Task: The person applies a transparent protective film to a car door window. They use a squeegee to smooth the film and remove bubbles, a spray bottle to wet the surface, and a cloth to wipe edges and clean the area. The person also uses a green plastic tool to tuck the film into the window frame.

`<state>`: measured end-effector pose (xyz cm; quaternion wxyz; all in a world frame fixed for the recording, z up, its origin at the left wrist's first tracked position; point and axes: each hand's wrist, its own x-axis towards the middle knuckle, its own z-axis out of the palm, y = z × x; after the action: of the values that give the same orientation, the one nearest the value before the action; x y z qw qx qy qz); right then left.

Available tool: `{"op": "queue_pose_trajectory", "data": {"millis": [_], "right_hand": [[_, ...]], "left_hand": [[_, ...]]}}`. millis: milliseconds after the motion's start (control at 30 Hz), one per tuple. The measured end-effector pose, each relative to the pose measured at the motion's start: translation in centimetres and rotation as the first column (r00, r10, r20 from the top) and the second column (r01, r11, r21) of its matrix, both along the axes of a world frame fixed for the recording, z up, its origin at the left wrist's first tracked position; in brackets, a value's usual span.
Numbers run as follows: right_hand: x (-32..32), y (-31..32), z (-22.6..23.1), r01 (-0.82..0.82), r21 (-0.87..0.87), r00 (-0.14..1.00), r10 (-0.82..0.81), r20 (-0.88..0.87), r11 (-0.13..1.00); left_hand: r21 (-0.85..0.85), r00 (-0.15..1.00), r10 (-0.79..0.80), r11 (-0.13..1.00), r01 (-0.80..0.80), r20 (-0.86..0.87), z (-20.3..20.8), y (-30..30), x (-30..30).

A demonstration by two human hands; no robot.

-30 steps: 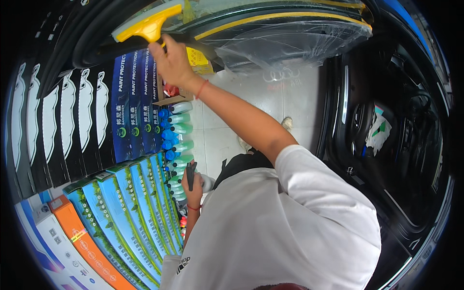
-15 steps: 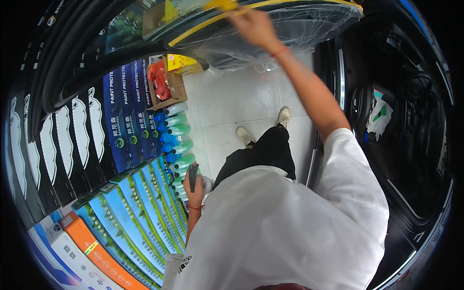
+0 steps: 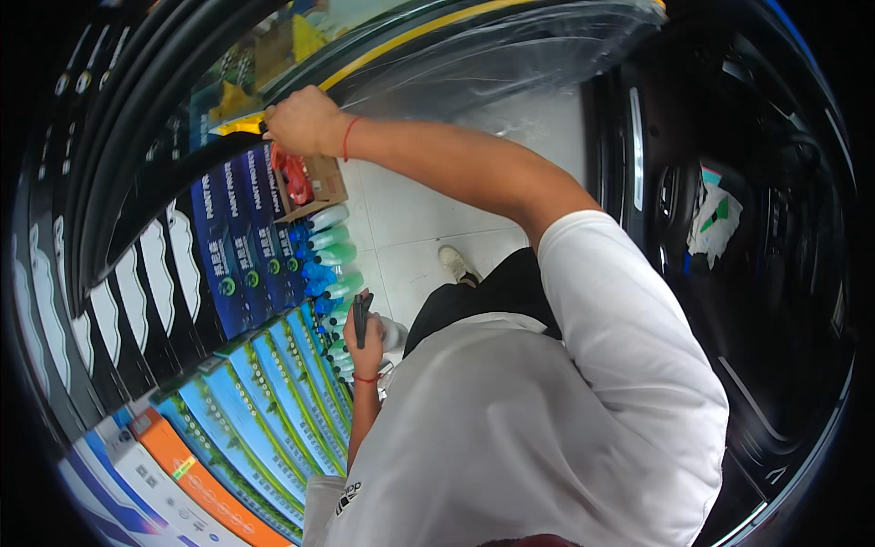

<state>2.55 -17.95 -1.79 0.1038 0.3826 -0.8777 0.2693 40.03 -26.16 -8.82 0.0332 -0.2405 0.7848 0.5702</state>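
Note:
My right hand [image 3: 305,123] is closed on a yellow scraper [image 3: 241,126], whose blade lies against the car door's window glass [image 3: 355,32] near the dark window frame [image 3: 173,164]. A yellow strip [image 3: 410,41] runs along the base of the glass. Below it, clear plastic sheeting [image 3: 510,73] hangs over the door's inner side. Low at my left side, my left hand [image 3: 366,342] is wrapped round a spray bottle with a black trigger head [image 3: 362,319]; its pale body [image 3: 394,335] is partly hidden behind the hand.
On the left stand bottles of green liquid [image 3: 333,255], an open carton [image 3: 324,182] with red contents, and rows of blue boxes [image 3: 237,246] and landscape-printed boxes [image 3: 273,383]. The car's dark interior [image 3: 766,237] is at the right. Pale floor tiles [image 3: 401,214] lie between.
My right hand has swept left with the scraper, from above the plastic sheeting to the window's left corner. My left hand keeps the spray bottle in nearly the same place.

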Motion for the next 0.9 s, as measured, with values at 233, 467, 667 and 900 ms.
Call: {"op": "queue_pose_trajectory", "data": {"millis": [233,467,667,900], "right_hand": [[-7.3,25.4,-4.6,0.156,0.016,0.971,-0.15,-0.184,0.988],[-12.4,53.4,-2.4,0.35,0.139,0.87,-0.266,-0.415,0.927],[-12.4,58.9,-1.1,0.544,0.27,0.831,-0.463,-0.309,0.795],[-9.1,57.7,-4.0,0.734,0.069,0.67,-0.703,-0.239,0.676]], "left_hand": [[0.021,0.991,-0.128,0.992,0.127,0.051,-1.4,6.0,-3.3],[0.082,0.963,-0.206,0.977,0.194,0.172,-2.8,13.3,-5.3],[-0.029,0.921,-0.358,0.93,0.367,0.156,-3.6,16.3,-6.7],[0.029,0.941,-0.328,0.945,0.327,0.084,-1.6,17.9,-8.3]]}}
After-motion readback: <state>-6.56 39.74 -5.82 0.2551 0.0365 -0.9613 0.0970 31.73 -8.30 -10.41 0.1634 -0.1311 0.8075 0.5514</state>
